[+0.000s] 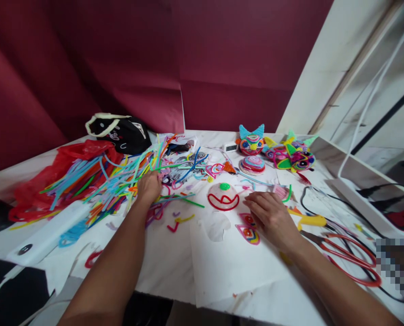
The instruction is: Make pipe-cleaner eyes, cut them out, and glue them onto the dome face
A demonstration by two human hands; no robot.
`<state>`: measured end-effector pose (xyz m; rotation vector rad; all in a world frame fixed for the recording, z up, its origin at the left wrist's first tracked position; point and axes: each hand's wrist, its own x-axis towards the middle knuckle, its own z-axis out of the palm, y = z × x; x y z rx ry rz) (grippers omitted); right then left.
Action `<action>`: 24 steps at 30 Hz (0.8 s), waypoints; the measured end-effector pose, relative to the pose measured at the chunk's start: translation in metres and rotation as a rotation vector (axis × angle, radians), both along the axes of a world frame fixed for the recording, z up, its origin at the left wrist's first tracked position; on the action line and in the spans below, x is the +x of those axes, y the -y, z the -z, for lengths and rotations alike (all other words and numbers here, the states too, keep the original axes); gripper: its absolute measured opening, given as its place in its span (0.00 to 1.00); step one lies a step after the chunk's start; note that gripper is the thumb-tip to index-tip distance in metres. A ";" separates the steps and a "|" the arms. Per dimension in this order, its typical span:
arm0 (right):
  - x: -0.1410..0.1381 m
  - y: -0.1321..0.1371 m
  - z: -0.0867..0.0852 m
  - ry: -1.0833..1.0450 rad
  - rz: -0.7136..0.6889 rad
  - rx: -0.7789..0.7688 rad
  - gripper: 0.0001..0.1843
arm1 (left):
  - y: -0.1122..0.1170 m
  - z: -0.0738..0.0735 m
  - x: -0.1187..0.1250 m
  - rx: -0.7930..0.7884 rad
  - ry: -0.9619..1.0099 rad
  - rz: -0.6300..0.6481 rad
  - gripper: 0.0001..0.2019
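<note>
My left hand (149,186) reaches into a heap of colourful pipe cleaners (116,181), its fingers curled; what they hold, if anything, is hidden. My right hand (269,215) lies over the table with its fingers stretched out, palm down, holding nothing visible. Beside its fingertips are two pink, yellow and blue pipe-cleaner pieces (249,235) on white paper (232,267). Left of that hand sits a round pale disc with a red pipe-cleaner mouth shape (224,202) and a green oval (225,186) at its top.
Finished pipe-cleaner figures (252,144) stand at the back right. Orange-handled scissors (351,253) and a power strip (368,203) lie at right. At left are a red plastic bag (66,158), a black pouch (127,133) and a white bar-shaped device (49,233).
</note>
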<state>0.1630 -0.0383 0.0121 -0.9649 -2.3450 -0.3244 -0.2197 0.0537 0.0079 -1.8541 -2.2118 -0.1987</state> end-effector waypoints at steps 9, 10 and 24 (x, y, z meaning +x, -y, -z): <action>0.000 0.000 -0.001 0.003 0.012 -0.003 0.11 | 0.006 -0.002 0.005 -0.100 -0.053 0.096 0.15; 0.000 0.001 -0.002 0.001 0.009 0.003 0.11 | 0.006 -0.003 0.006 -0.109 -0.062 0.097 0.15; 0.000 -0.001 0.000 0.003 0.004 0.024 0.10 | 0.007 -0.002 0.012 -0.073 -0.058 0.084 0.14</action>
